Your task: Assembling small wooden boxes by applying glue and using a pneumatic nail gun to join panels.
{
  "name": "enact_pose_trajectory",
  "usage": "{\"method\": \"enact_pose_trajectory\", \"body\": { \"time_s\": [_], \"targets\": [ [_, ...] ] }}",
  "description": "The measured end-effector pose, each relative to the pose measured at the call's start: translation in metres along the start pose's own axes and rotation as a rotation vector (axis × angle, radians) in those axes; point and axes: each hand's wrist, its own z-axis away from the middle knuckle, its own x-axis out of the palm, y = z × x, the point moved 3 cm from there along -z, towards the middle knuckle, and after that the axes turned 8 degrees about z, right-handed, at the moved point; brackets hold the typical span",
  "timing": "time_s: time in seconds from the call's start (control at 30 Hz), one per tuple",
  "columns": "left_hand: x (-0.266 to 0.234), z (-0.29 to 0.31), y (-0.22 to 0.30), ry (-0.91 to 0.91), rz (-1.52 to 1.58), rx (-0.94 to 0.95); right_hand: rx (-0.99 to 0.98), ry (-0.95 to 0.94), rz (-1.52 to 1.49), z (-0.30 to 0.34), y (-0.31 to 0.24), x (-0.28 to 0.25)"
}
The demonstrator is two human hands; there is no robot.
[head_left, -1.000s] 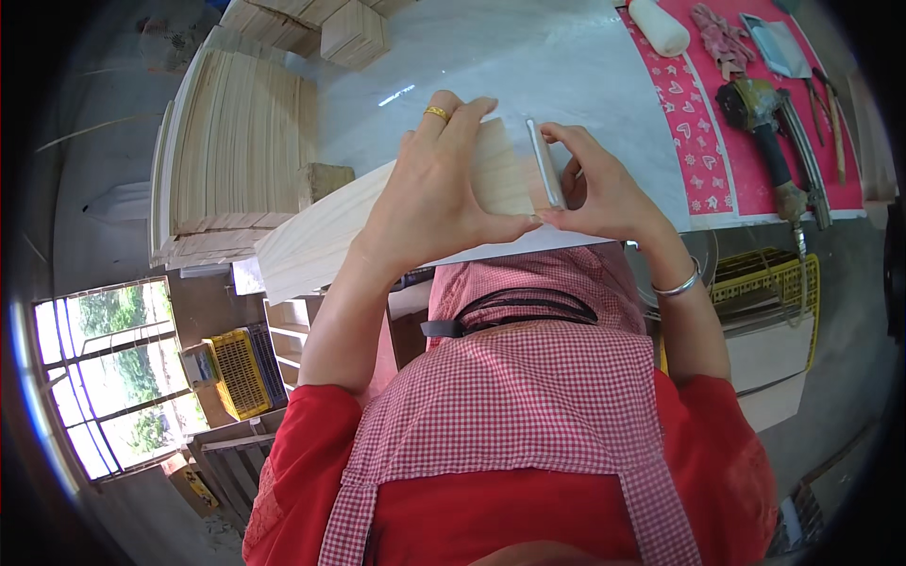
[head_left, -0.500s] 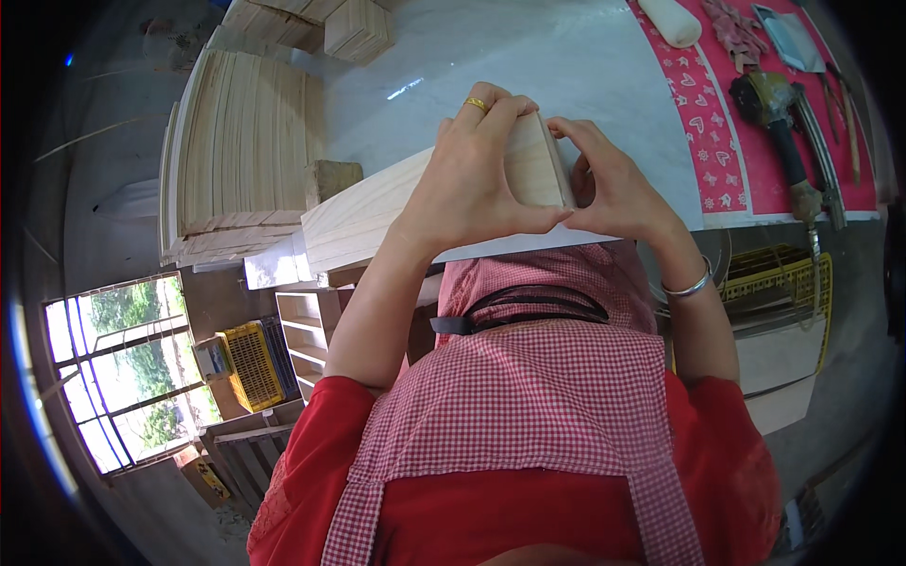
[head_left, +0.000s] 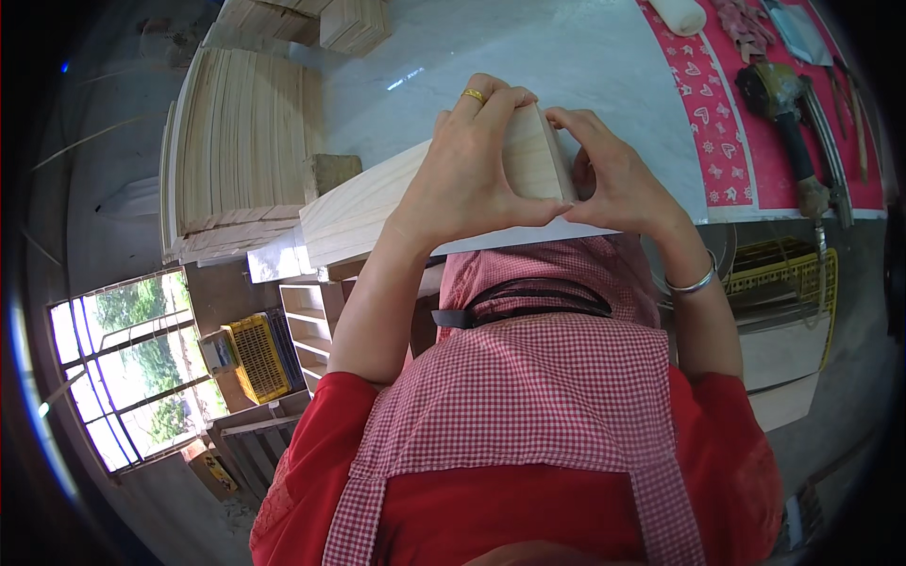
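A long pale wooden board (head_left: 363,203) lies across the near edge of the white table (head_left: 585,57), running out to the left. My left hand (head_left: 472,165), with a gold ring, is wrapped over the board's right end. A thin wooden end piece (head_left: 540,156) stands upright against that end. My right hand (head_left: 613,174), with a silver bangle on the wrist, presses on this piece from the right. Fingertips of both hands meet below it.
A big stack of thin wooden slats (head_left: 241,151) fills the table's left side, with more wood blocks (head_left: 354,21) at the back. A red patterned cloth (head_left: 731,123) on the right bears a nail gun (head_left: 788,113) and small tools. A yellow crate (head_left: 253,357) stands below left.
The board and end piece have shifted up and toward me in the view. My hands closed tighter around the board's right end, and the end piece now sits upright against it.
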Motion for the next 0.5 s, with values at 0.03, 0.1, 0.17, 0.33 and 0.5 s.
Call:
{"method": "enact_pose_trajectory", "body": {
  "time_s": [0.03, 0.1, 0.17, 0.33, 0.5],
  "targets": [
    [-0.0003, -0.0005, 0.0001, 0.004, -0.008, 0.013, -0.007, 0.003, 0.003, -0.0007, -0.0004, -0.0006],
    [-0.0002, 0.0000, -0.0007, 0.003, -0.005, 0.005, -0.002, -0.004, 0.002, -0.0009, 0.0002, -0.0001],
    [0.0006, 0.0008, -0.0016, -0.002, 0.004, -0.004, 0.008, -0.013, 0.004, 0.0000, 0.0012, 0.0007],
    [0.0012, -0.0003, -0.0025, -0.016, 0.005, -0.010, 0.000, 0.003, 0.006, 0.0002, 0.0017, 0.0013],
    [0.0013, -0.0010, -0.0029, -0.032, 0.007, -0.037, 0.016, -0.002, -0.001, 0.0003, 0.0003, 0.0012]
  ]
}}
